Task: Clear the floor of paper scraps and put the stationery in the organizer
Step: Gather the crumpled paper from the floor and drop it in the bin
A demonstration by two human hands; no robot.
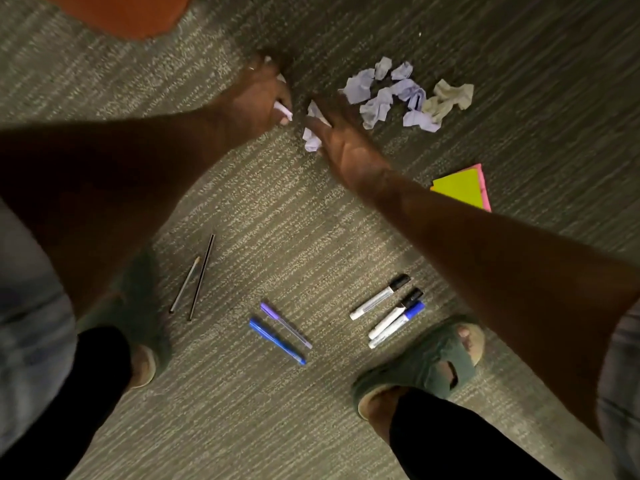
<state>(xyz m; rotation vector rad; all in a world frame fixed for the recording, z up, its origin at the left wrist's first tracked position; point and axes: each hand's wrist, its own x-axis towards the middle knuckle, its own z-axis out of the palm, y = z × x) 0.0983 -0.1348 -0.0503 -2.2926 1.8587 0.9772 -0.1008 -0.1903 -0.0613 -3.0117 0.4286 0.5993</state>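
**Both hands down among the crumpled paper on the carpet**

The person stands on a grey ribbed carpet (277,209) and reaches down with both bare arms. The left hand (258,95) is curled closed around a small white-lilac scrap of crumpled paper (283,110), which pokes out between the fingers at the lower edge of the fist. The right hand (341,140) lies lower and just to the right, fingers spread loosely and stretched forward over a crumpled lilac paper ball (311,133); the fingers touch it, but whether they have closed on it I cannot tell, as the hand is blurred.

Further right, near the right hand's fingertips, lies a loose heap of crumpled lilac paper scraps (391,95), with a crumpled pale beige scrap (450,98) touching its right side. Below that heap, beside the right forearm, sits a flat pad of yellow-green sticky notes with a pink edge (462,187).

Nearer the feet the stationery is laid out in groups: two thin dark pencils (194,282) side by side at the left, a blue pen (277,340) and a purple pen (285,325) in the middle, and three white markers (388,311), two with black caps and one with a blue cap, close to the green slipper on the right foot (422,365). A reddish-orange object (121,12) shows at the top left edge
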